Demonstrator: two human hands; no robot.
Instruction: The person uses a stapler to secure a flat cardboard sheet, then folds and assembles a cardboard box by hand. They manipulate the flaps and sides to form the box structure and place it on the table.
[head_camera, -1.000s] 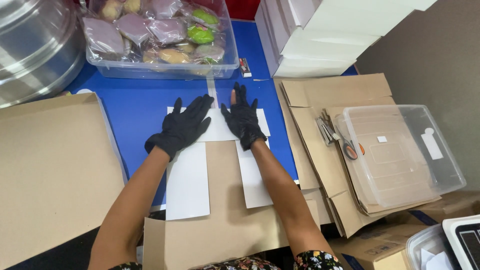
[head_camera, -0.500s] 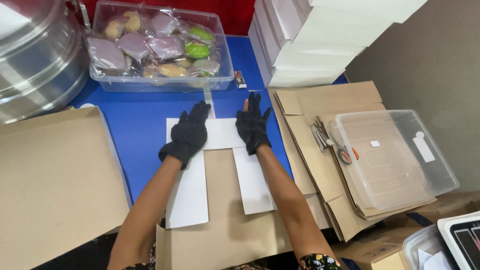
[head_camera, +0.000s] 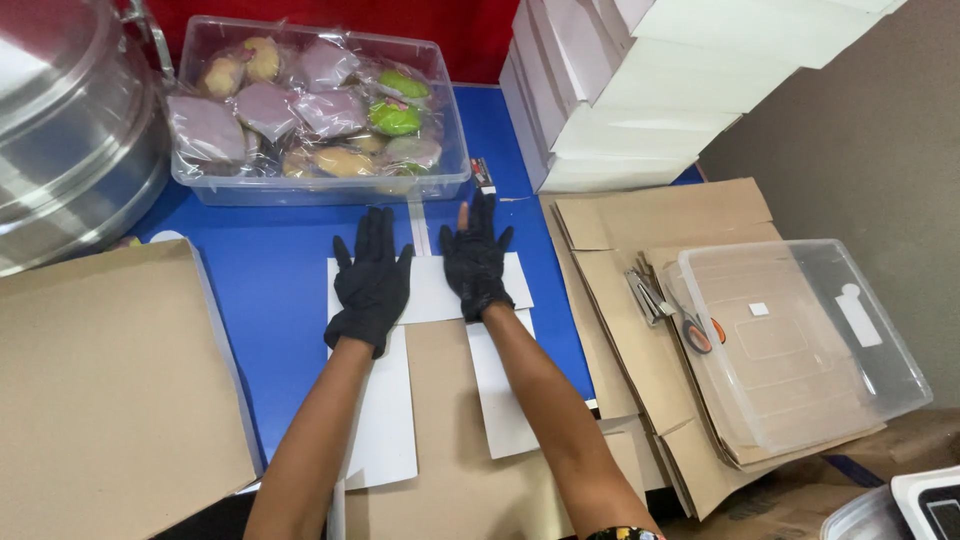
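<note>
Ideally, both gloved hands, left hand (head_camera: 371, 282) and right hand (head_camera: 476, 262), keep flat, open palms pressing evenly on the white card (head_camera: 432, 292) beneath them.

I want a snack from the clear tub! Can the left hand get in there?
Probably yes. The left hand lies flat on the white card, and the tub sits just beyond its fingertips, with no lid and only bare blue table between.

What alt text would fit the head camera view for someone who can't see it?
Two black-gloved hands, left and right, press flat on a white box blank lying on a blue table. Beyond sits a clear tub of wrapped pastries; white boxes are stacked at right.
</note>
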